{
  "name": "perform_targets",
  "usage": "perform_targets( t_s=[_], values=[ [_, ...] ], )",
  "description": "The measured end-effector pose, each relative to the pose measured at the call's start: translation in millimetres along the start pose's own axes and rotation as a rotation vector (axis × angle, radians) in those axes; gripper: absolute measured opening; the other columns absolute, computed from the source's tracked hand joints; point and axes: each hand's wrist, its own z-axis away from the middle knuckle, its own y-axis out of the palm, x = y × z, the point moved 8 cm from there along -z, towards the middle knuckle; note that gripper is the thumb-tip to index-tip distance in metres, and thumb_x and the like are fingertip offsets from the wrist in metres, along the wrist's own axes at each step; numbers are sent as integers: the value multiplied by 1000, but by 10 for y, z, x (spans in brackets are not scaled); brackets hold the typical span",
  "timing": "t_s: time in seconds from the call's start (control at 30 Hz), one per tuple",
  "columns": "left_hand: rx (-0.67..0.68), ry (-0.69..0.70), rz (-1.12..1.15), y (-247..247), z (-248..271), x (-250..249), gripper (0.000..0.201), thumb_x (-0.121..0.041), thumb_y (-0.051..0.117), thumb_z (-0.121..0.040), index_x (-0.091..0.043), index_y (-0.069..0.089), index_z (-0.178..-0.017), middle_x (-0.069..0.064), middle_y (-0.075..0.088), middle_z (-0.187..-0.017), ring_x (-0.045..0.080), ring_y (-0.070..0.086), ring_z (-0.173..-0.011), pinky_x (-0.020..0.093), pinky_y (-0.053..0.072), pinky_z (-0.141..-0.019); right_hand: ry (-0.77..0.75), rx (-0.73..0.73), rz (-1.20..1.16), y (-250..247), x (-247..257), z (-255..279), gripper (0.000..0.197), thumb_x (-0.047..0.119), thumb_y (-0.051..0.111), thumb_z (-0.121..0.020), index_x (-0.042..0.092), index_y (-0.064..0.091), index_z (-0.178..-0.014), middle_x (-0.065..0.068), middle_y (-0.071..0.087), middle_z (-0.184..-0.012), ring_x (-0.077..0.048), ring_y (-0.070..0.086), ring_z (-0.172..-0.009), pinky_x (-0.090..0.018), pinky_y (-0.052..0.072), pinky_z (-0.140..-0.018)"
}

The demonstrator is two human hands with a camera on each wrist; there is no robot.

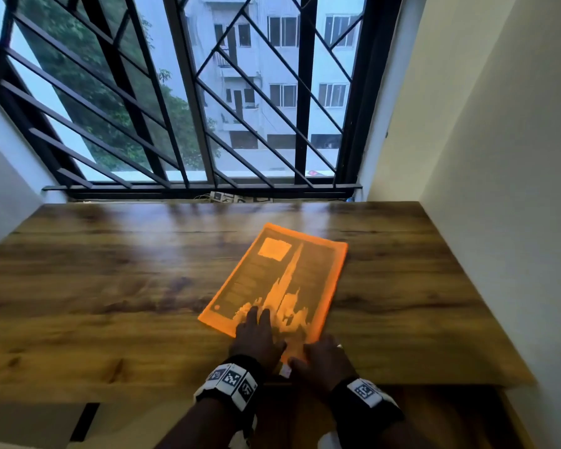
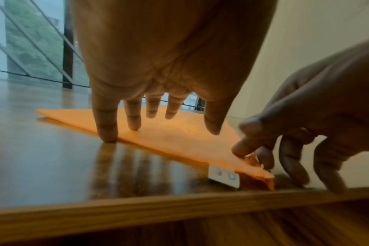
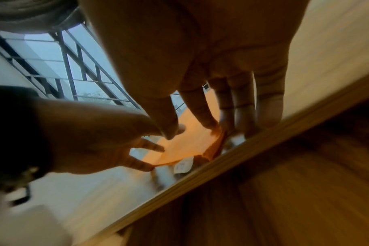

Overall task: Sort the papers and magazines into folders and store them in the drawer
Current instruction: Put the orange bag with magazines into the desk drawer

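An orange translucent folder [image 1: 282, 273] with a printed sheet inside lies slanted on the wooden desk [image 1: 110, 286], its near corner at the front edge. My left hand [image 1: 256, 319] rests on the folder's near end with fingers straight and spread; in the left wrist view the left hand [image 2: 133, 123] has its little finger down on the desk beside the folder [image 2: 179, 133]. My right hand [image 1: 318, 354] pinches the folder's near corner, and this right hand [image 2: 253, 149] lifts it slightly. A small white label [image 2: 223, 177] pokes out under that corner. In the right wrist view my right hand [image 3: 209, 123] is on the folder [image 3: 179, 146].
A barred window [image 1: 175, 92] runs along the desk's far edge, with white walls [image 1: 499, 157] close on both sides. Below the desk's front edge [image 2: 179, 209] a lower wooden surface [image 1: 450, 416] shows. A dark slot [image 1: 85, 422] sits lower left.
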Motion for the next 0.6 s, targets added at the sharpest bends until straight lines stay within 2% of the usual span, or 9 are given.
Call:
perform_targets(
  t_s=[0.07,0.17,0.27,0.33,0.43,0.5,0.6],
  values=[
    [47,-8,-60,84,29,3,91,-59,64,-81,-28,16,-153,4,13,-161,33,23,-145,51,33,-113,-65,98,-144,146,80,148,45,52,53,-87,14,73,-100,-10,71,-105,-24,66,-100,-32,49,-77],
    [99,13,-122,173,83,17,98,-54,71,-78,-35,12,-153,-2,9,-162,30,15,-147,58,31,-110,-93,166,-306,165,76,313,37,51,58,-87,23,75,-103,1,74,-104,-12,68,-97,-27,49,-79],
    [111,107,-195,245,71,75,104,-50,75,-77,-34,7,-155,0,9,-163,32,15,-147,57,29,-114,-12,-6,-352,-154,-212,280,29,46,60,-89,23,74,-100,2,74,-103,-14,67,-99,-27,47,-79],
    [142,171,-222,309,51,146,112,-48,79,-73,-32,4,-156,0,10,-163,32,15,-147,56,28,-115,111,-182,-423,-436,-563,208,27,40,64,-87,18,74,-99,-5,74,-102,-22,66,-99,-29,46,-78],
    [174,292,-252,319,41,216,123,-42,85,-66,-31,2,-156,2,12,-163,29,15,-149,51,26,-117,310,-435,-502,-863,-1128,147,40,36,71,-82,11,67,-112,-17,66,-114,-33,61,-108,-36,45,-89],
    [189,372,-227,306,59,218,127,-37,89,-61,-27,7,-157,4,15,-163,25,16,-149,44,22,-120,422,-494,-398,-1027,-1446,98,39,42,70,-77,18,67,-109,-19,63,-115,-37,59,-106,-41,46,-90],
    [182,376,-15,235,58,207,120,-34,91,-61,-22,18,-155,5,25,-160,21,26,-147,31,24,-120,491,-376,-219,-1004,-1716,-68,49,55,63,-68,27,68,-108,-11,65,-112,-34,62,-102,-40,51,-86]
  ],
)
